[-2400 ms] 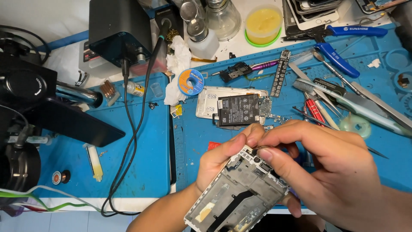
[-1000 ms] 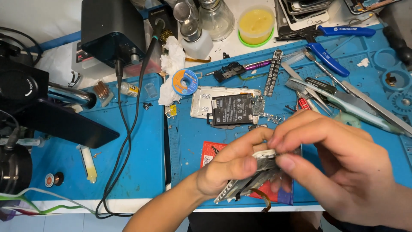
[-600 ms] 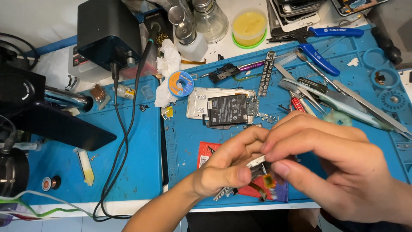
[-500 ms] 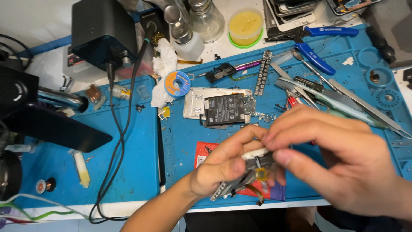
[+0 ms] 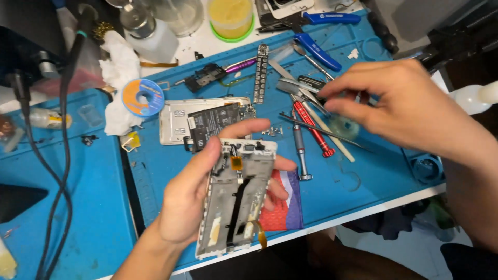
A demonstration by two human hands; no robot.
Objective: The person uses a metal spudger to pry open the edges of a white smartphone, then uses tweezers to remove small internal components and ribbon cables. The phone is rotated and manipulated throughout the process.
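Above blue silicone mat:
Left hand: white phone frame clasped
Right hand: fingers pinched at red-handled screwdriver; grasp cannot be told
Risk: loosely gripped frame could be dropped

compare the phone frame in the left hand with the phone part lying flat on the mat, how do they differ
The phone frame is held tilted above the mat in the left hand; the back housing lies flat on the blue mat. The frame shows an empty bay with a black flex strip; the housing carries a black battery. Both are pale, rectangular and opened up.

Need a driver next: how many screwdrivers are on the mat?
2: red-handled screwdriver under the right hand, silver screwdriver beside the phone frame. More may be hidden.
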